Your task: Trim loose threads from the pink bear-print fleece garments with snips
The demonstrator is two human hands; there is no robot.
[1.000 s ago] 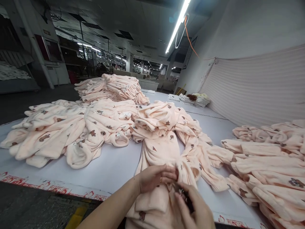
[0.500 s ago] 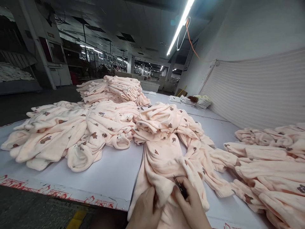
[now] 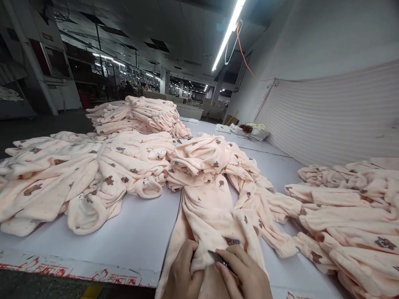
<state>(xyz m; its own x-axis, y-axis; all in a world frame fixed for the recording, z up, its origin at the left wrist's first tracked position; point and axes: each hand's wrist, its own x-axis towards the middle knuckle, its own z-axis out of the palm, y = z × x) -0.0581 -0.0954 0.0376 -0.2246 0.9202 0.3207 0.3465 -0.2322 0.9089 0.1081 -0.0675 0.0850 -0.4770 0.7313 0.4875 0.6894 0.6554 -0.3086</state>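
Note:
A pale pink fleece garment with small brown bear prints [image 3: 215, 207] lies stretched toward me at the front of the table. My left hand [image 3: 183, 270] pinches a fold of its cloth. In my right hand [image 3: 245, 272] is a pair of dark thread snips [image 3: 220, 259], pointed blades facing left, close beside that fold. Whether the blades touch the cloth I cannot tell. The garment's far end runs up to a bunched heap of the same fabric [image 3: 199, 153].
More pink garments spread over the left side of the table [image 3: 134, 232], with a taller stack [image 3: 149, 114] behind. Another pile [image 3: 352, 207] lies at right. Farther back are folded white pieces [image 3: 257, 132] by a wall hung with striped cloth [image 3: 330, 120].
The snips have turned from pointing upward to pointing left, with more blade showing. Both hands have moved slightly, and a bear print now shows above the snips. The whole view has shifted a little.

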